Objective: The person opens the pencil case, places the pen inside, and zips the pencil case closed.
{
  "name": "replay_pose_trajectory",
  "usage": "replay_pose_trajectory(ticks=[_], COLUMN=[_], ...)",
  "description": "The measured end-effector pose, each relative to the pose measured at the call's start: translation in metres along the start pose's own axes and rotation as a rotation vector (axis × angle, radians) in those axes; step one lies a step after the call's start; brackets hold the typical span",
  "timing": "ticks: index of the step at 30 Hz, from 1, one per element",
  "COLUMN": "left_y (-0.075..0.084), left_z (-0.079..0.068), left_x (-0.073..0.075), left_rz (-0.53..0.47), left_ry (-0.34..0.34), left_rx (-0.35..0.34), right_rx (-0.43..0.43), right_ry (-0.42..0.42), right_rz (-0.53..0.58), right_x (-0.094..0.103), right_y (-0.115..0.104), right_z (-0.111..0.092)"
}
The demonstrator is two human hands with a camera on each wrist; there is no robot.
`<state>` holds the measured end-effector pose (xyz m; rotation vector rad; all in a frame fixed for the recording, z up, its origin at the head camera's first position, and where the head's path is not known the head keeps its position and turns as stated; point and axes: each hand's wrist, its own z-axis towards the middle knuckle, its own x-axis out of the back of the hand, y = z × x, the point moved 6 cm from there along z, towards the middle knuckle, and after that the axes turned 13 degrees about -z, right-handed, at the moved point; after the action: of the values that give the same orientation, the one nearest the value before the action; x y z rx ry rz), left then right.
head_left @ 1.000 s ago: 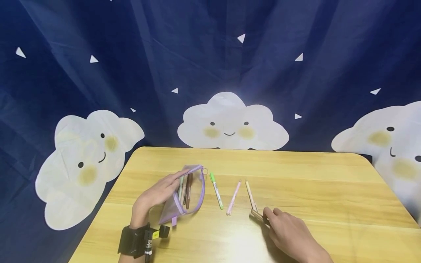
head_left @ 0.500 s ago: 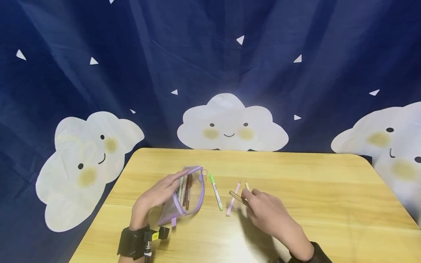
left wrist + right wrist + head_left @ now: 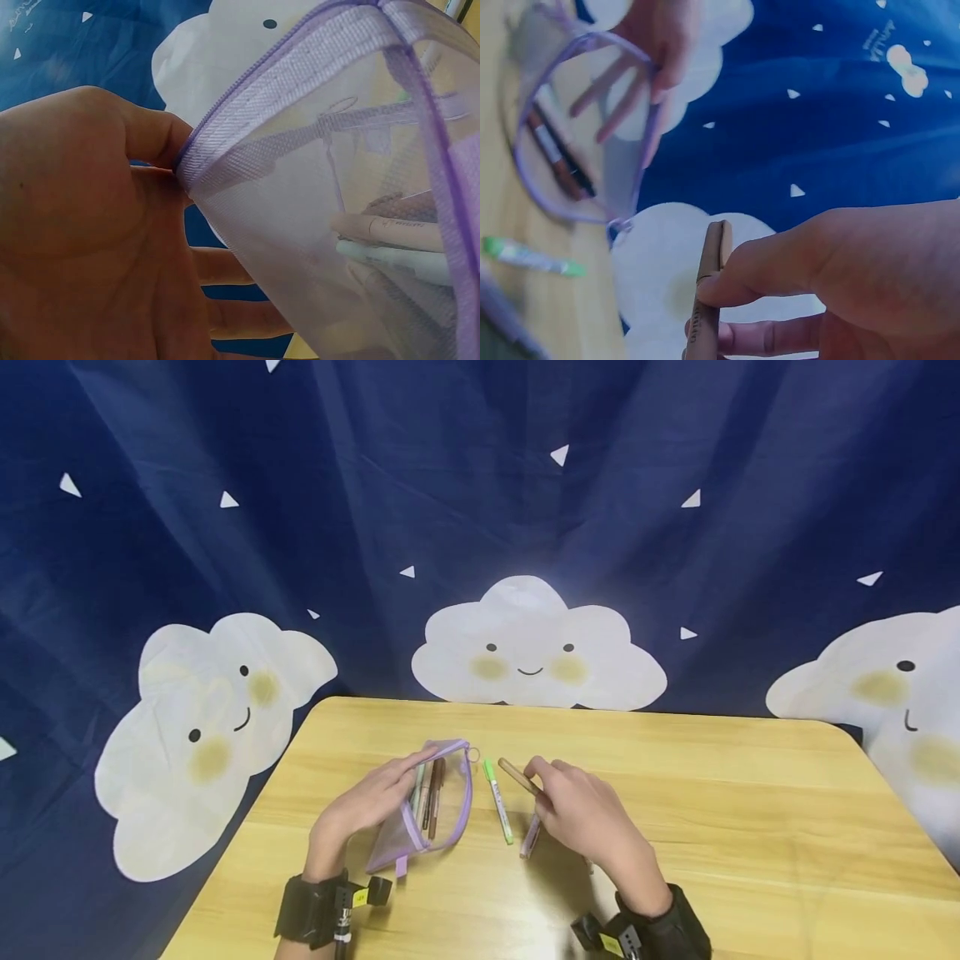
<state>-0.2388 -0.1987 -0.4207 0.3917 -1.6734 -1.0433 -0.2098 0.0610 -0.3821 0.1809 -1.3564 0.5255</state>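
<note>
A wooden table (image 3: 675, 793) stands in front of a dark blue curtain (image 3: 375, 485) printed with smiling white clouds. On the table, left of centre, lies a lilac mesh pencil pouch (image 3: 431, 810) with its zip mouth gaping; inside it I can make out several pens, among them a brown one and a pale one lying lengthwise. The left hand (image 3: 367, 806) grips the pouch's near rim, thumb tucked against the zip edge and fingers spread along the mesh, propping the mouth open. The right hand (image 3: 581, 814) is just right of the pouch, thumb and fingertips pinched round a brown pen (image 3: 519, 776), which is off the table and angled with its far end toward the pouch's mouth. Between the two hands a green-capped pen (image 3: 498, 800) lies flat on the wood, and a pink pen (image 3: 530, 837) pokes out from under the right hand.
</note>
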Motion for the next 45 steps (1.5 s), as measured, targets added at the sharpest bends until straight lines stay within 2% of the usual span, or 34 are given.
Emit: replay_pose_trajectory(ticks=[8,12,17,24,31,39,45], left_y=[-0.001,-0.001,0.000,0.002,0.004,0.006,0.008], left_z=[-0.001,0.000,0.000,0.001,-0.001,-0.002,0.000], left_x=[0.001,0.000,0.001,0.002,0.000,0.001,-0.004], left_rz=[0.027,0.028,0.018,0.007,0.026,0.011,0.014], left_ry=[0.000,-0.006,-0.002,-0.001,-0.014,0.002,-0.027], left_rx=[-0.022,-0.045,-0.033,-0.034,-0.068,-0.053,-0.058], right_rx=[-0.069,-0.087,-0.099,-0.089,-0.050,-0.023,-0.025], right_ry=[-0.075,-0.095,-0.100,-0.104,-0.121,-0.091,-0.104], right_rz=[0.151,0.171,0.159,0.181,0.229,0.227,0.372], right_x=[0.001,-0.008,-0.017,-0.027,-0.043,-0.058,-0.075], right_y=[-0.004,-0.004,-0.005,-0.012,-0.022,-0.034,-0.047], right_z=[0.019,0.022,0.024,0.027,0.029,0.033,0.038])
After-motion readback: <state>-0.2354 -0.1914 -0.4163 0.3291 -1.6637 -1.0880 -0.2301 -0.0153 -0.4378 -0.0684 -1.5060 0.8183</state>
